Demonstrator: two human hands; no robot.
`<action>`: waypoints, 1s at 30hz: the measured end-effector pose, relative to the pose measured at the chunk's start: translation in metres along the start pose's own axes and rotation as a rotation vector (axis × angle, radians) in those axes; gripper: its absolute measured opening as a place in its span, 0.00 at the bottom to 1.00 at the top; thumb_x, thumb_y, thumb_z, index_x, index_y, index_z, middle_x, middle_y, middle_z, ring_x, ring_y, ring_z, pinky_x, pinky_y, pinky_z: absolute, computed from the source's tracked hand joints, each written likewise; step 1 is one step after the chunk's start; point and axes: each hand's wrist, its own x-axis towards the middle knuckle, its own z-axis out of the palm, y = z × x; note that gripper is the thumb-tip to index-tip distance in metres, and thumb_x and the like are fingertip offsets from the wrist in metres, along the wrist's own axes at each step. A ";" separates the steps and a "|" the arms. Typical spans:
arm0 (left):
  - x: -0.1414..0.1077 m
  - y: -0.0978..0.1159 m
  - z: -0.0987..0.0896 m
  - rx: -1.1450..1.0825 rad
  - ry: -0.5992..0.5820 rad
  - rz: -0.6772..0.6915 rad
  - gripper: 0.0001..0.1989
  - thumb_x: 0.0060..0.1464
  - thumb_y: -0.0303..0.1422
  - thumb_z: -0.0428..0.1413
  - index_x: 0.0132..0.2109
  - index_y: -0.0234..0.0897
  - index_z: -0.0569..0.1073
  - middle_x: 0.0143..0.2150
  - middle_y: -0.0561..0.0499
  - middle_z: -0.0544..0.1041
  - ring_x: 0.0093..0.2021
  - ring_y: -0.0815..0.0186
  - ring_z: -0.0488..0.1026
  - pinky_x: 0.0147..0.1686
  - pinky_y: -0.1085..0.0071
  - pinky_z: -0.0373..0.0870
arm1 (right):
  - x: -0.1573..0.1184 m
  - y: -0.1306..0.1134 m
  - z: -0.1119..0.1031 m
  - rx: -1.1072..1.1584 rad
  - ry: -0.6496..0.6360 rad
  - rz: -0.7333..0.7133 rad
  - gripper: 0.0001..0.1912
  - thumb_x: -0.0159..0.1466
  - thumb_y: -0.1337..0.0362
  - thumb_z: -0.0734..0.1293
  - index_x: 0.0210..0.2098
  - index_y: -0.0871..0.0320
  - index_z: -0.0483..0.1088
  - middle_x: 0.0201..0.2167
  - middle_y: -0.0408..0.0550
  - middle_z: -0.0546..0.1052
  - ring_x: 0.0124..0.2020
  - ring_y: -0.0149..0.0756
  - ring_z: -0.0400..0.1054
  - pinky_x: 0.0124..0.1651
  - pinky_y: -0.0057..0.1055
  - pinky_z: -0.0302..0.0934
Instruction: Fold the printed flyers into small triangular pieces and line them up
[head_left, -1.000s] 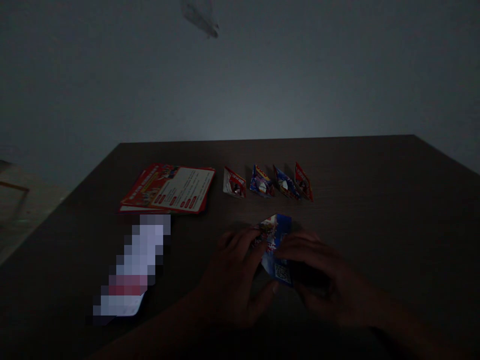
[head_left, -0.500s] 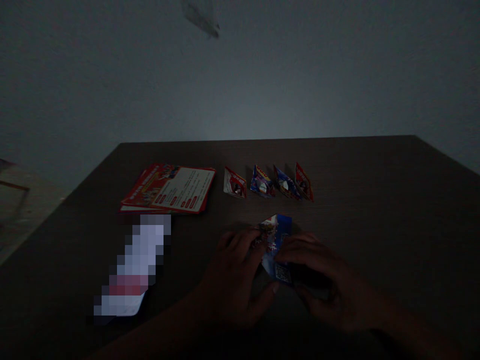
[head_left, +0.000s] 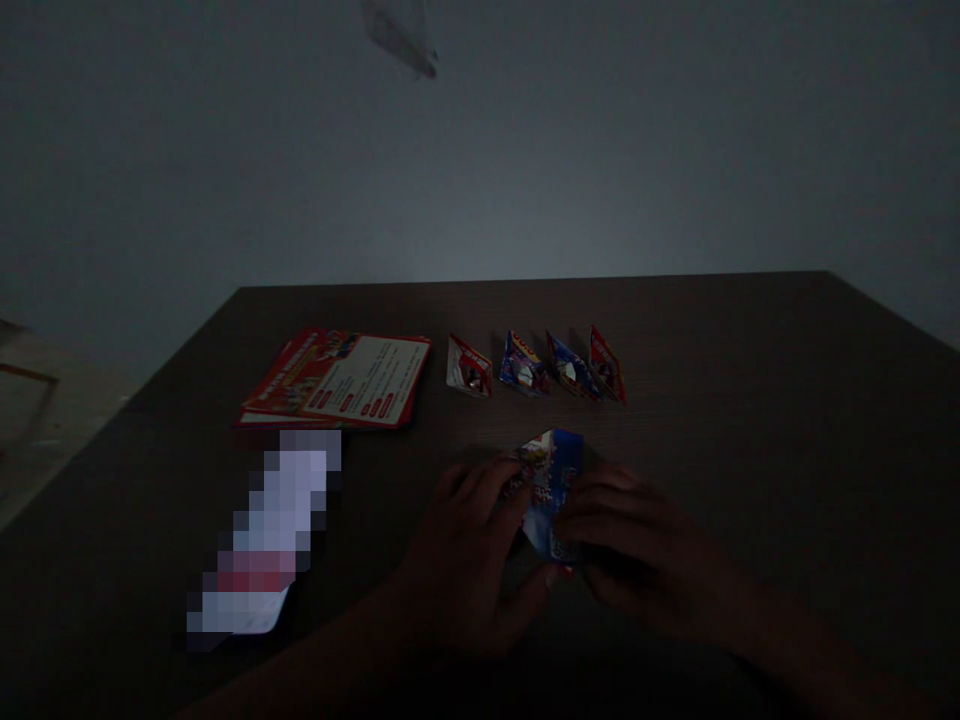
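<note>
A blue printed paper (head_left: pixel 556 470), folded with slanted edges, lies on the table between my hands. My left hand (head_left: pixel 480 550) has its fingertips on the paper's left side, and its thumb is at the near edge. From the right, my right hand (head_left: pixel 645 540) curls its fingers over the lower right part of the paper, with the thumb low at its near corner. Part of the sheet is hidden under my fingers. A small bit of red shows at the near edge, beside my left thumb.
Several small folded paper pieces (head_left: pixel 525 368) stand in a row beyond my hands on the dark table (head_left: pixel 750 400). A stack of printed red and white sheets (head_left: pixel 367 375) lies at the left. Nearer is a phone-like object (head_left: pixel 262 540), pixelated. A wall (head_left: pixel 570 150) rises behind.
My right hand has shifted slightly, its fingers now covering the paper's lower corner, where a square printed code showed before. My left hand has hardly moved.
</note>
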 end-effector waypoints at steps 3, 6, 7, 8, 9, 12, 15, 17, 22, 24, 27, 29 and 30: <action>0.000 0.000 -0.001 0.005 -0.002 0.011 0.27 0.52 0.40 0.53 0.56 0.32 0.64 0.58 0.37 0.64 0.58 0.49 0.60 0.55 0.50 0.56 | -0.001 0.004 0.000 -0.077 -0.005 0.006 0.19 0.56 0.74 0.65 0.47 0.55 0.67 0.41 0.48 0.76 0.45 0.39 0.67 0.50 0.41 0.59; -0.001 0.001 -0.002 0.006 -0.029 0.016 0.28 0.52 0.40 0.53 0.58 0.32 0.63 0.59 0.37 0.63 0.60 0.51 0.59 0.56 0.51 0.55 | -0.002 0.006 0.000 -0.147 -0.021 0.026 0.18 0.57 0.74 0.65 0.46 0.55 0.67 0.42 0.49 0.75 0.46 0.40 0.66 0.50 0.43 0.58; -0.001 0.001 -0.002 0.004 -0.037 0.019 0.28 0.52 0.40 0.54 0.58 0.32 0.63 0.60 0.37 0.62 0.60 0.51 0.58 0.57 0.52 0.54 | -0.002 0.006 0.000 -0.169 -0.030 0.032 0.16 0.58 0.73 0.65 0.45 0.55 0.68 0.43 0.49 0.75 0.47 0.41 0.66 0.50 0.43 0.58; -0.002 0.001 -0.002 0.003 -0.041 0.024 0.30 0.51 0.41 0.54 0.58 0.31 0.63 0.61 0.37 0.62 0.61 0.51 0.57 0.58 0.52 0.54 | -0.001 0.005 -0.001 -0.190 -0.038 0.033 0.14 0.59 0.72 0.65 0.44 0.55 0.69 0.43 0.49 0.75 0.47 0.41 0.66 0.50 0.43 0.57; -0.002 0.000 -0.001 0.002 -0.039 0.029 0.31 0.50 0.42 0.55 0.59 0.31 0.62 0.61 0.37 0.61 0.61 0.50 0.57 0.58 0.51 0.53 | -0.001 0.004 -0.001 -0.209 -0.044 0.031 0.12 0.60 0.71 0.65 0.43 0.55 0.69 0.44 0.49 0.75 0.47 0.42 0.65 0.50 0.44 0.57; -0.003 0.001 0.002 0.007 -0.039 0.026 0.37 0.46 0.45 0.58 0.60 0.31 0.61 0.63 0.36 0.59 0.62 0.48 0.55 0.59 0.49 0.52 | 0.000 0.001 0.000 -0.247 -0.076 0.023 0.08 0.61 0.70 0.65 0.40 0.56 0.70 0.43 0.49 0.75 0.47 0.42 0.65 0.50 0.43 0.56; -0.002 0.002 0.002 -0.002 -0.052 0.019 0.38 0.43 0.45 0.60 0.59 0.32 0.62 0.63 0.37 0.60 0.63 0.48 0.55 0.59 0.48 0.51 | 0.002 -0.003 0.001 -0.259 -0.109 0.021 0.06 0.62 0.70 0.65 0.39 0.57 0.71 0.42 0.48 0.75 0.46 0.41 0.64 0.51 0.43 0.55; -0.002 0.004 0.002 -0.019 -0.053 0.034 0.38 0.43 0.46 0.60 0.58 0.32 0.63 0.63 0.36 0.60 0.63 0.47 0.55 0.60 0.47 0.50 | 0.003 -0.006 0.001 -0.264 -0.117 0.013 0.06 0.62 0.70 0.65 0.39 0.58 0.71 0.43 0.49 0.74 0.47 0.41 0.64 0.53 0.43 0.55; -0.003 0.005 0.002 -0.031 -0.033 0.046 0.26 0.51 0.38 0.54 0.57 0.35 0.65 0.63 0.39 0.62 0.64 0.51 0.55 0.61 0.48 0.50 | 0.005 -0.008 0.001 -0.278 -0.129 0.016 0.05 0.63 0.69 0.64 0.38 0.58 0.71 0.42 0.49 0.75 0.47 0.41 0.65 0.53 0.42 0.56; -0.003 0.004 0.003 -0.037 -0.020 0.057 0.24 0.53 0.34 0.53 0.57 0.35 0.64 0.63 0.40 0.62 0.64 0.52 0.55 0.61 0.49 0.50 | 0.005 -0.006 -0.001 -0.296 -0.124 0.028 0.06 0.63 0.69 0.64 0.38 0.57 0.71 0.42 0.49 0.75 0.46 0.41 0.66 0.51 0.41 0.58; -0.004 0.003 0.004 -0.059 -0.006 0.096 0.26 0.50 0.31 0.53 0.57 0.35 0.64 0.62 0.40 0.63 0.63 0.52 0.57 0.60 0.49 0.52 | 0.002 0.002 -0.003 -0.342 -0.077 0.031 0.10 0.63 0.68 0.64 0.44 0.57 0.71 0.45 0.52 0.74 0.47 0.43 0.66 0.51 0.43 0.59; -0.005 0.001 0.005 -0.067 -0.011 0.110 0.26 0.48 0.28 0.52 0.56 0.34 0.64 0.62 0.41 0.64 0.63 0.54 0.58 0.61 0.50 0.51 | 0.000 0.007 -0.005 -0.362 -0.056 0.034 0.12 0.62 0.68 0.64 0.46 0.58 0.70 0.47 0.53 0.74 0.49 0.44 0.65 0.51 0.44 0.59; -0.006 0.001 0.005 -0.068 -0.015 0.115 0.26 0.48 0.27 0.52 0.57 0.34 0.64 0.62 0.41 0.64 0.63 0.55 0.58 0.61 0.51 0.51 | -0.001 0.009 -0.005 -0.368 -0.053 0.035 0.12 0.62 0.68 0.64 0.46 0.57 0.70 0.48 0.53 0.73 0.49 0.44 0.65 0.51 0.45 0.59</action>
